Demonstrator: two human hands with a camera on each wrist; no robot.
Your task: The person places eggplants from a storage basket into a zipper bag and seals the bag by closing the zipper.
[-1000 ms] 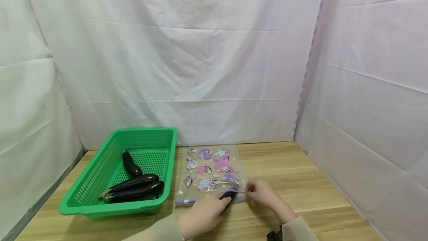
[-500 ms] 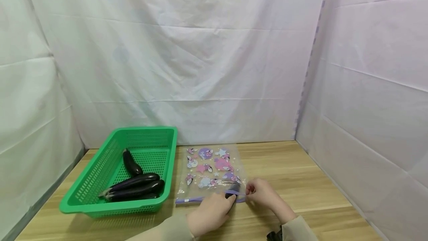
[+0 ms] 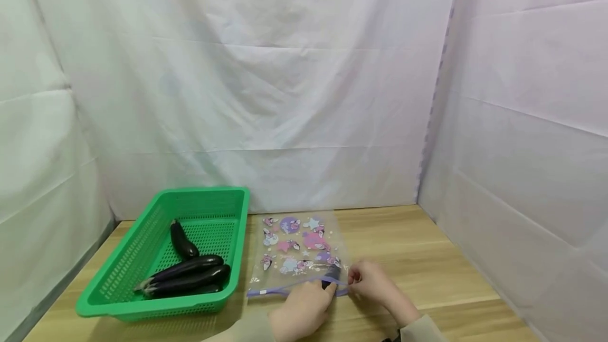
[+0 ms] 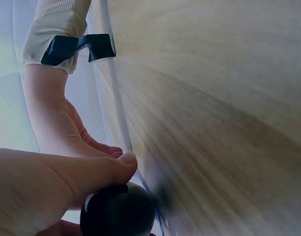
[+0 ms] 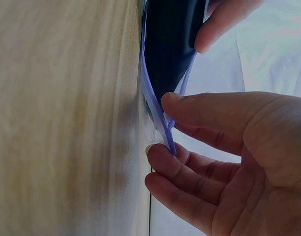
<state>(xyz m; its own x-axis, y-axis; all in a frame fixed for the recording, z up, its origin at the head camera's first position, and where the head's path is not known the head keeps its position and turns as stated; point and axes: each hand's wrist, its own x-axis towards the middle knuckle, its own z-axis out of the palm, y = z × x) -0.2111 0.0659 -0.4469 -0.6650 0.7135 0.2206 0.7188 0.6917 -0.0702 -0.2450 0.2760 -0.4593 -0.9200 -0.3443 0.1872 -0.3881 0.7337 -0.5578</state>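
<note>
A clear zip bag point(image 3: 285, 273) with pink and purple prints lies flat on the table, its purple-edged mouth toward me. My left hand point(image 3: 304, 309) grips a dark eggplant point(image 3: 333, 273), whose far part is inside the bag near the right corner. The eggplant's rounded near end point(image 4: 118, 211) shows under my thumb in the left wrist view. My right hand point(image 3: 372, 283) pinches the right end of the bag's mouth. In the right wrist view the purple edges point(image 5: 153, 93) stand parted around the eggplant. The fingertips of my left hand are partly hidden in the head view.
A green perforated basket point(image 3: 244, 236) stands at the left with several eggplants point(image 3: 190, 268) in it. White cloth point(image 3: 285, 94) hangs behind and along both sides of the wooden table point(image 3: 418, 257).
My left hand has pushed the eggplant further into the bag, moving slightly right. The right hand keeps its pinch on the bag's corner. The head view has tilted a little.
</note>
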